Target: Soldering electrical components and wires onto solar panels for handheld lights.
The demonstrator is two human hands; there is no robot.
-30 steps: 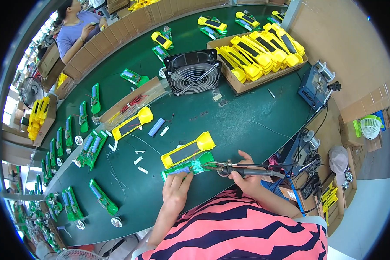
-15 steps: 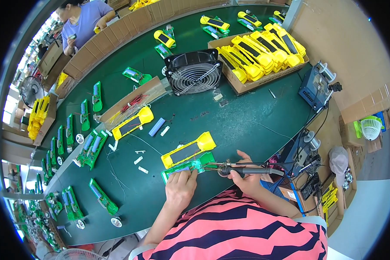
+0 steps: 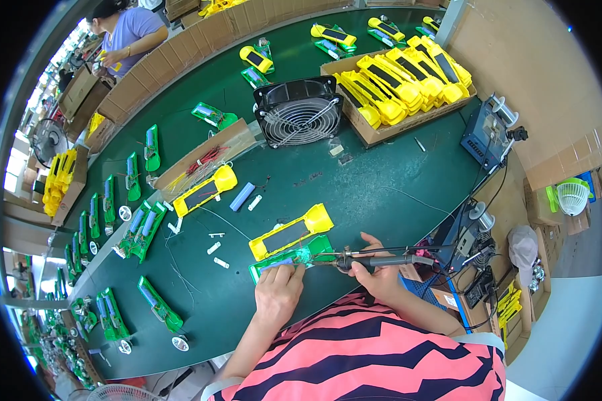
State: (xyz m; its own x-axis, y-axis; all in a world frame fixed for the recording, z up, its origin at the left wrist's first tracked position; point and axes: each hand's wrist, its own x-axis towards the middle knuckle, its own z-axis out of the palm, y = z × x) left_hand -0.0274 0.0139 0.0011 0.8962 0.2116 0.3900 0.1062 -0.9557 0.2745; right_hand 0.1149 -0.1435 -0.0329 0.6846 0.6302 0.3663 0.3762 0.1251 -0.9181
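My left hand (image 3: 278,292) has its fingers closed on the near edge of a green lamp housing (image 3: 321,246), which has a blue cylindrical cell and thin wires in it. My right hand (image 3: 379,273) grips a soldering iron (image 3: 391,261) with a metal solder-feed tube along it. The iron points left, its tip over the housing; whether it touches is too small to tell. Against the housing's far side lies a yellow casing (image 3: 289,233) with a dark panel. Beyond lie another yellow casing (image 3: 205,190), a loose blue cell (image 3: 241,196) and small white pieces (image 3: 213,248).
A black fan (image 3: 297,112) stands beyond my hands, beside a carton of yellow casings (image 3: 398,83). Soldering stations (image 3: 486,137) and cables are at the right. Green housings (image 3: 159,304) line the left. Behind a cardboard barrier (image 3: 160,70) is another person (image 3: 132,40).
The iron's tip end has shifted slightly; my left hand stays in place. Housings along the far strip have slid slightly right. The other person has turned and lowered an arm.
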